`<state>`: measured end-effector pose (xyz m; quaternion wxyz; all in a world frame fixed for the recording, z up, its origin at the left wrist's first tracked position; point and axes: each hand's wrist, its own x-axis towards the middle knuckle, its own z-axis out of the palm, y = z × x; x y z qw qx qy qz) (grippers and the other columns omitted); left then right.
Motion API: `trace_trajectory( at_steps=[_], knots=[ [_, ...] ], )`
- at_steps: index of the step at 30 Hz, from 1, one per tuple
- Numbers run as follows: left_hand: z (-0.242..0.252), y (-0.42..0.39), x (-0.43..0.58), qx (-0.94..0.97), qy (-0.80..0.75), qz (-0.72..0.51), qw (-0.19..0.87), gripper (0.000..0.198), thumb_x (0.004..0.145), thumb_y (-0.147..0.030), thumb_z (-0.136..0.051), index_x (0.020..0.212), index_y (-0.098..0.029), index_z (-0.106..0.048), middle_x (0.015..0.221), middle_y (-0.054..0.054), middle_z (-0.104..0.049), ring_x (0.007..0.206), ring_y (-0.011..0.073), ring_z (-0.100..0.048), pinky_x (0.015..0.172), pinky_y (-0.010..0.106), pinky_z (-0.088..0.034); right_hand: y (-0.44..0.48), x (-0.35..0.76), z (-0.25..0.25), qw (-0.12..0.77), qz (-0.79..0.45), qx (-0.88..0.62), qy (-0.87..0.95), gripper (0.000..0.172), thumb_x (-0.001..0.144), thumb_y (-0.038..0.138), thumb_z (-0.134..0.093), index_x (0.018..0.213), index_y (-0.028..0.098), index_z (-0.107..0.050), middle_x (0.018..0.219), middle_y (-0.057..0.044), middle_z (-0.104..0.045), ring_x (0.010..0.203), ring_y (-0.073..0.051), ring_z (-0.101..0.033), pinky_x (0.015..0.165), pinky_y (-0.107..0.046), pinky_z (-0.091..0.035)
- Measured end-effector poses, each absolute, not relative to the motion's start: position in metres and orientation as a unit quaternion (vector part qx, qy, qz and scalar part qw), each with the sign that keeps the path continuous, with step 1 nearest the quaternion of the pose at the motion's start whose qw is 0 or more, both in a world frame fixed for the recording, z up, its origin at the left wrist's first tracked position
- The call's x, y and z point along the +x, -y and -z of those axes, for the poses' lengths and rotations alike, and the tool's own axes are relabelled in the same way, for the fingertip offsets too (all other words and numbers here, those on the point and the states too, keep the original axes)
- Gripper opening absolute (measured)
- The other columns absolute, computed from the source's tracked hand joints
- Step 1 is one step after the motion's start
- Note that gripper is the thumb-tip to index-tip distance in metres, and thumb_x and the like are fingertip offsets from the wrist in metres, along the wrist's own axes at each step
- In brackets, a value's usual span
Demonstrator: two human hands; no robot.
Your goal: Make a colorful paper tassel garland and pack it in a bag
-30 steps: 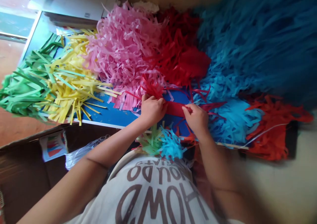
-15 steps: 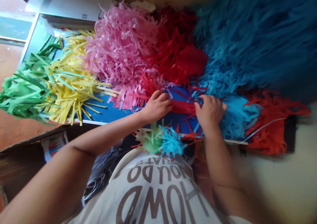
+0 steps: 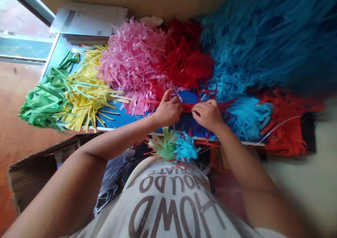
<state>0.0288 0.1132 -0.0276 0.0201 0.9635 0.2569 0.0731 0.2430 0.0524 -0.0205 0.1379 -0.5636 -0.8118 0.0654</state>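
Mid-frame, I have the left hand (image 3: 170, 108) and right hand (image 3: 207, 114) both pinching the red paper (image 3: 187, 107) over the counter (image 3: 189, 96); I see the pink pile (image 3: 133, 57) toward the upper left.

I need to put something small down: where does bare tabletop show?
Mainly blue tabletop in front of the pink heap, between the yellow fringe and left hand; also a small gap between the red strip and red heap. Farther back, both heaps and the blue heap crowd together.
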Motion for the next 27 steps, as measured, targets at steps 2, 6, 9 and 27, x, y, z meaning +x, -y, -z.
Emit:
trace_trajectory(
  at_steps=[2, 6, 9, 27],
  knots=[
    [0.032, -0.115, 0.030, 0.957, -0.274, -0.091, 0.011, 0.025, 0.093, -0.020, -0.047, 0.093, -0.019, -0.072, 0.086, 0.005, -0.070, 0.105, 0.0266, -0.059, 0.120, 0.064, -0.020, -0.050, 0.235, 0.014, 0.146, -0.048, -0.582, 0.798, 0.015, 0.091, 0.021, -0.057, 0.091, 0.019, -0.071, 0.100, -0.007, -0.076, 0.093, -0.024, -0.062, 0.089, -0.042, -0.029],
    [0.034, -0.114, 0.025, 0.949, -0.292, -0.114, 0.009, 0.030, 0.097, -0.019, -0.045, 0.086, -0.020, -0.073, 0.078, 0.005, -0.069, 0.101, 0.0256, -0.060, 0.117, 0.063, -0.024, -0.042, 0.222, 0.013, 0.114, -0.019, -0.569, 0.815, 0.018, 0.095, 0.023, -0.054, 0.102, 0.018, -0.071, 0.106, -0.010, -0.073, 0.100, -0.027, -0.057, 0.089, -0.044, -0.027],
    [0.032, -0.111, 0.014, 0.956, -0.268, -0.112, 0.033, 0.029, 0.098, -0.019, -0.047, 0.090, -0.022, -0.074, 0.083, 0.005, -0.071, 0.102, 0.0253, -0.060, 0.115, 0.059, -0.028, -0.037, 0.229, 0.024, 0.103, -0.035, -0.564, 0.819, 0.027, 0.100, 0.021, -0.047, 0.091, 0.020, -0.073, 0.094, -0.007, -0.075, 0.089, -0.023, -0.057, 0.085, -0.041, -0.028],
    [0.038, -0.111, -0.017, 0.918, -0.325, -0.168, 0.156, 0.022, 0.097, -0.039, -0.058, 0.092, -0.030, -0.078, 0.098, 0.001, -0.076, 0.106, 0.0225, -0.060, 0.108, 0.049, -0.030, -0.047, 0.251, 0.038, 0.206, -0.115, -0.569, 0.788, 0.031, 0.100, 0.034, -0.052, 0.078, 0.020, -0.068, 0.076, -0.002, -0.073, 0.076, -0.018, -0.060, 0.082, -0.037, -0.029]
  ],
)
